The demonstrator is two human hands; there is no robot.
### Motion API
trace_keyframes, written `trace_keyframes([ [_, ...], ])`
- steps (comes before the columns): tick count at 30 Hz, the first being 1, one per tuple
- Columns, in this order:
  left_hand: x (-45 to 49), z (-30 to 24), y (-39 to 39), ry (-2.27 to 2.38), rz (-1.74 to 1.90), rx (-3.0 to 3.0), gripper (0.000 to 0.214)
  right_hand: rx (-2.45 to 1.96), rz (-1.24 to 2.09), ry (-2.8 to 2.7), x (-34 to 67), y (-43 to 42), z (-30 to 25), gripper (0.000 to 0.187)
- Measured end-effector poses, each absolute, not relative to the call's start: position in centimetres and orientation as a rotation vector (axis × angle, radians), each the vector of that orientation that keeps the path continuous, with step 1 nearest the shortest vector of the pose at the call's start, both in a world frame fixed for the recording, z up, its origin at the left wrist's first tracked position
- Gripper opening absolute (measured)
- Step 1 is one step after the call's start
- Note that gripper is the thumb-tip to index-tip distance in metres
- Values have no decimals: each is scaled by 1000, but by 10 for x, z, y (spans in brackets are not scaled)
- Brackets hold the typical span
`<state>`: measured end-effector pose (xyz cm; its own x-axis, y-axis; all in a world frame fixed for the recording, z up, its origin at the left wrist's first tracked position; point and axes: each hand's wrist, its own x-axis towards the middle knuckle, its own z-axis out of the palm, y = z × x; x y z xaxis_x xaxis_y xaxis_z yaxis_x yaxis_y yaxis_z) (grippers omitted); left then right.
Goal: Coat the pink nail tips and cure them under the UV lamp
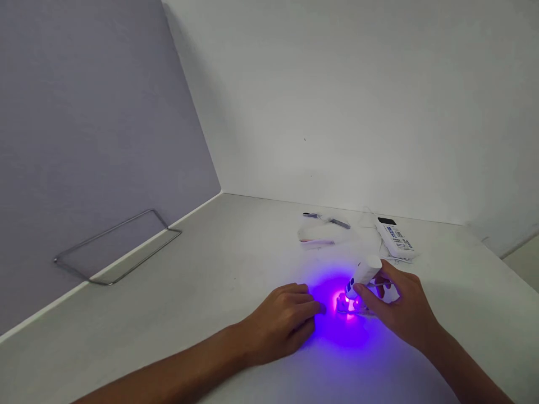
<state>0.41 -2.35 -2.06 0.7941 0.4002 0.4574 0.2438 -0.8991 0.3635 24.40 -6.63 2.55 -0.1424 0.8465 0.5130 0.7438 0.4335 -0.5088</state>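
Observation:
My right hand grips a small white hand-held lamp between thumb and fingers. The lamp tilts down and throws violet-blue light on the white table. Right under its lit end lies a small object, washed out by pink glare, so its kind cannot be made out. My left hand rests on the table just left of the glow, fingers curled in. Nothing shows in it, though its palm side is hidden. Its fingertips catch the violet light and stay apart from the lamp.
Behind the hands lie a dark-tipped strip, a thin flat piece and a white printed box-like device with a thin cable. A bent metal wire frame leans at the grey left panel. A white wall closes the back.

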Motion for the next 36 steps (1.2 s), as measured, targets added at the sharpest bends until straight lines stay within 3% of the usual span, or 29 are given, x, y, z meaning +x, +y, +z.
trace_keyframes([
  [19, 2, -23, -26, 622, 764, 2668, 38, -1350, 186, -1924, 244, -67, 27, 20],
  [28, 3, -10, -29, 585, 695, 2670, 3, -1346, 183, -1928, 244, -66, 27, 16],
  [31, 2, -11, -30, 611, 616, 2700, 18, -1352, 193, -1912, 243, -67, 26, 16],
  [34, 2, -11, -31, 618, 692, 2705, 12, -1359, 189, -1912, 243, -67, 26, 17],
  [36, 3, -10, -31, 598, 728, 2706, 20, -1354, 175, -1926, 244, -66, 26, 16],
])
